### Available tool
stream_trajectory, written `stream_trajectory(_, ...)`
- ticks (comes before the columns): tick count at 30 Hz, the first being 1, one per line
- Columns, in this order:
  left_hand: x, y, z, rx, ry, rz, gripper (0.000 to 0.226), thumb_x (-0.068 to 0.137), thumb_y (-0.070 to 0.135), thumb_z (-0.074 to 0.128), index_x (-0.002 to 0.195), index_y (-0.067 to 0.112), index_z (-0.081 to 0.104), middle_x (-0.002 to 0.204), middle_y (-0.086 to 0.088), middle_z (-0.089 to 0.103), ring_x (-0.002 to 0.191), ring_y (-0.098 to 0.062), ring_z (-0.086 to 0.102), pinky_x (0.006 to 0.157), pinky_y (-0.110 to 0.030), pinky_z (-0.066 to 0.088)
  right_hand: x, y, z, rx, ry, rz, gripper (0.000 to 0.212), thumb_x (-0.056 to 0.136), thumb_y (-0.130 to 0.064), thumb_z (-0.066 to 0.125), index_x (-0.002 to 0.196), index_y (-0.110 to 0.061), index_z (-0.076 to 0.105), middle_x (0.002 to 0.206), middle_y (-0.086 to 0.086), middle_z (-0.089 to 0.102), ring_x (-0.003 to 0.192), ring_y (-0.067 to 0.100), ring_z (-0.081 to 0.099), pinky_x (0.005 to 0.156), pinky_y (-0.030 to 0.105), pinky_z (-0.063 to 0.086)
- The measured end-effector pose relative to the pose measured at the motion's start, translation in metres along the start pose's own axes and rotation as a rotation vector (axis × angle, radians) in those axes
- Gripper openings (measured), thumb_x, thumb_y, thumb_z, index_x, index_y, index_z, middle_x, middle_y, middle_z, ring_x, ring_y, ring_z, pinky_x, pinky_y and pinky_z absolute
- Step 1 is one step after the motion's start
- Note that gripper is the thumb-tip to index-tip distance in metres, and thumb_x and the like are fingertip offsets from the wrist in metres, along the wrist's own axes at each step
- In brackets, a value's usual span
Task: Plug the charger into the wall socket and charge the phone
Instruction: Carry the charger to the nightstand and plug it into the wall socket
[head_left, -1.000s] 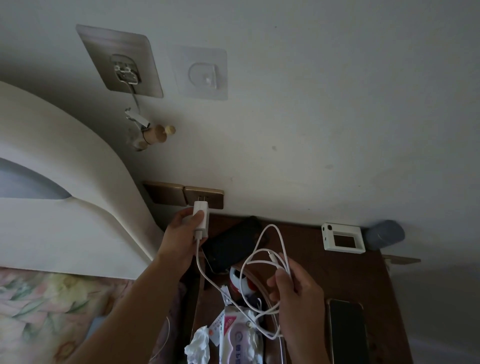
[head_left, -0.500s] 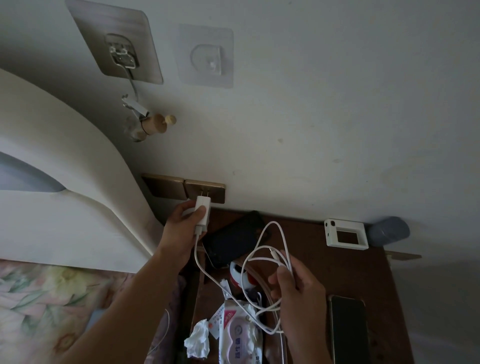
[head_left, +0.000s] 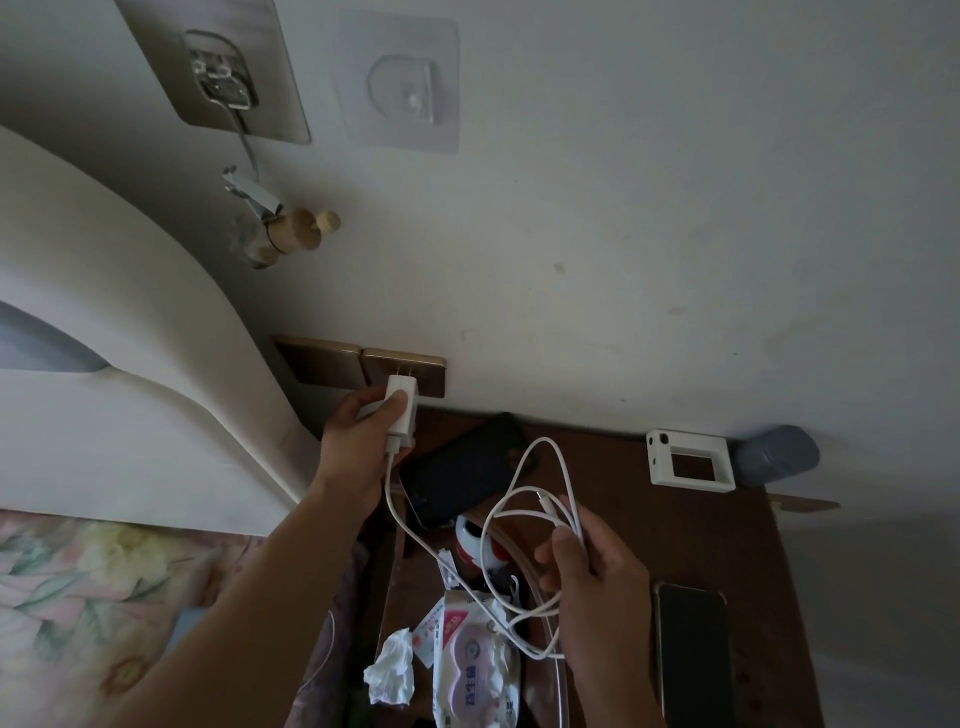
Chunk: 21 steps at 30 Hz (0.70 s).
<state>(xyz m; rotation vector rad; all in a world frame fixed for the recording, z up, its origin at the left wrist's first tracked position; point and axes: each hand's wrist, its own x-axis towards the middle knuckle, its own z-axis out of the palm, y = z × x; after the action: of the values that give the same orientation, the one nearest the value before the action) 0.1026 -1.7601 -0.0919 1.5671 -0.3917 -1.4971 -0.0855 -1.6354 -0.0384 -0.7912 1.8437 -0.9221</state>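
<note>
My left hand (head_left: 358, 441) grips a white charger plug (head_left: 402, 408), prongs pointing up at the brass wall socket plate (head_left: 415, 370) and just in front of it. Its white cable (head_left: 540, 519) runs down and loops into my right hand (head_left: 597, 577), which holds the coils, the free connector end sticking out above my fingers. A dark phone (head_left: 693, 654) lies flat on the brown bedside table (head_left: 675, 530) right of my right hand. A second dark phone (head_left: 462, 470) lies near the wall below the socket.
A padded headboard (head_left: 130, 338) stands at left beside the socket. On the table: a wet-wipes pack (head_left: 475, 670), crumpled tissue (head_left: 389, 673), a white framed device (head_left: 688, 460) and a grey cylinder (head_left: 776, 454). Adhesive hooks (head_left: 400, 85) and a small bottle (head_left: 280, 236) hang above.
My left hand has raised the plug a little closer to the socket plate. My right hand keeps the coiled cable in roughly the same place.
</note>
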Motion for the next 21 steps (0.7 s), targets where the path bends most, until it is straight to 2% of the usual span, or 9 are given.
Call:
stream_trajectory(4,0.002,-0.002,0.000,0.007,0.016,0.002,0.034,0.083,0.022,0.066,0.116,0.024,0.056,0.127,-0.014,0.050,0.111,-0.032,0.057,0.085,-0.041,0.055,0.001,0.001,-0.001,0.001,0.005,0.000,0.027,0.095,-0.013,0.052,0.114,-0.026,0.065,0.071,0.004,0.069,0.062,0.010,0.064,0.051,0.015,0.051)
stream_trajectory(8,0.007,0.000,0.001,0.020,0.044,0.013,0.025,0.081,0.027,0.069,0.104,0.029,0.060,0.127,-0.014,0.053,0.112,-0.032,0.057,0.080,-0.039,0.055,0.001,0.000,-0.002,0.006,-0.008,-0.002,0.027,0.095,-0.012,0.051,0.114,-0.025,0.065,0.072,0.003,0.069,0.061,0.004,0.065,0.051,0.010,0.049)
stream_trajectory(13,0.013,0.006,0.008,0.036,0.070,-0.001,0.026,0.078,0.027,0.072,0.102,0.026,0.061,0.125,-0.015,0.056,0.111,-0.033,0.059,0.072,-0.038,0.055,0.002,0.000,-0.005,-0.024,-0.012,-0.034,0.028,0.094,-0.009,0.051,0.116,-0.019,0.066,0.070,0.003,0.068,0.062,0.003,0.064,0.053,0.009,0.049)
stream_trajectory(16,0.014,0.009,0.011,0.039,0.086,-0.028,0.028,0.081,0.023,0.069,0.107,0.022,0.058,0.123,-0.012,0.055,0.111,-0.032,0.057,0.083,-0.043,0.056,0.003,0.000,-0.006,-0.029,-0.008,-0.039,0.029,0.094,-0.010,0.051,0.118,-0.018,0.065,0.069,0.004,0.068,0.061,0.008,0.064,0.054,0.009,0.050)
stream_trajectory(19,0.013,0.010,0.011,0.052,0.092,-0.026,0.027,0.081,0.024,0.070,0.105,0.025,0.059,0.124,-0.012,0.055,0.110,-0.031,0.058,0.082,-0.042,0.056,0.001,0.000,-0.007,-0.035,-0.003,-0.040,0.028,0.095,-0.011,0.051,0.118,-0.018,0.065,0.071,0.004,0.068,0.062,0.009,0.065,0.054,0.009,0.050)
stream_trajectory(21,0.013,0.009,0.011,0.067,0.092,-0.029,0.030,0.080,0.026,0.070,0.108,0.025,0.058,0.125,-0.012,0.055,0.110,-0.031,0.058,0.081,-0.041,0.056,-0.001,0.000,-0.007,-0.034,-0.008,-0.036,0.028,0.094,-0.011,0.051,0.117,-0.018,0.065,0.075,0.003,0.069,0.063,0.002,0.065,0.053,0.008,0.049)
